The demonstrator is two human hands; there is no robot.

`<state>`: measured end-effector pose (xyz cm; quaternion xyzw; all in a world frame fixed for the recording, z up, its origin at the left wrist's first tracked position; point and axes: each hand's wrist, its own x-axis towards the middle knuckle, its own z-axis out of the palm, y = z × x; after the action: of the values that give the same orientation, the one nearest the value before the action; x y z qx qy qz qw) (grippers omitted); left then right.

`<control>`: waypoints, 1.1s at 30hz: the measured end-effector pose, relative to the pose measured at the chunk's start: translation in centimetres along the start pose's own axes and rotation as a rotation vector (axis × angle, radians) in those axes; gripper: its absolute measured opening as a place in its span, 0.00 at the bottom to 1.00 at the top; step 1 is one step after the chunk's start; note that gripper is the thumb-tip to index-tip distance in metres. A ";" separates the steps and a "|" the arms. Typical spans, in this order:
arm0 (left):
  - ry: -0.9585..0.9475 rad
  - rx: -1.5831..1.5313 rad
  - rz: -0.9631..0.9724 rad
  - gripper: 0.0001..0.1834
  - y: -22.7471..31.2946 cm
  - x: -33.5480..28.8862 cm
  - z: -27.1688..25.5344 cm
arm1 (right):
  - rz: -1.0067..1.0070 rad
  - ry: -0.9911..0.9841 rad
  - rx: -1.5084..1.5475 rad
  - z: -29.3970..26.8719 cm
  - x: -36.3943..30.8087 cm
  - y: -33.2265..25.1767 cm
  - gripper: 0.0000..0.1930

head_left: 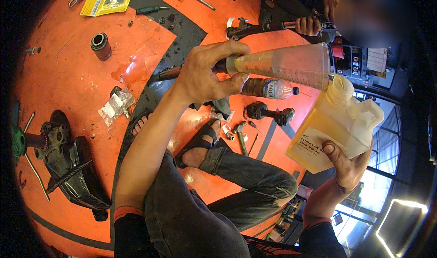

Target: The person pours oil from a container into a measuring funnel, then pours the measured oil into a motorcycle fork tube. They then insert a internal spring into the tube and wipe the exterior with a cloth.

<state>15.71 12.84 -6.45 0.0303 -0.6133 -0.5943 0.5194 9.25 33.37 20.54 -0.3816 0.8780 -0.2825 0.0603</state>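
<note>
My left hand is closed round the narrow end of a clear measuring cup with printed graduations. A little yellowish liquid lies at the cup's narrow end. My right hand grips a translucent canister of yellow oil from below, its thumb across the white label. The canister is tilted, and its mouth meets the cup's wide rim. A dark tube runs behind my left hand; whether my fingers touch it is hidden.
Behind the cup lie a plastic bottle of brown liquid and a black part. A hammer rests near a sandaled foot. Another person's hand holds a metal tube. A black mechanical assembly sits at left.
</note>
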 end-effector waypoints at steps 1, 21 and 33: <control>0.003 0.012 0.006 0.19 0.0 0.0 0.0 | -0.008 -0.003 0.002 -0.1 0.0 0.1 0.51; 0.006 0.044 0.034 0.20 -0.2 0.0 0.0 | 0.015 0.060 0.082 -0.5 0.0 0.3 0.56; -0.011 0.002 0.017 0.20 -0.2 -0.1 -0.2 | -0.009 0.083 0.172 0.8 0.4 -0.4 0.53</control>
<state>15.84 12.73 -6.72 0.0222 -0.6170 -0.5896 0.5208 9.42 32.50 20.13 -0.3669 0.8505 -0.3728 0.0549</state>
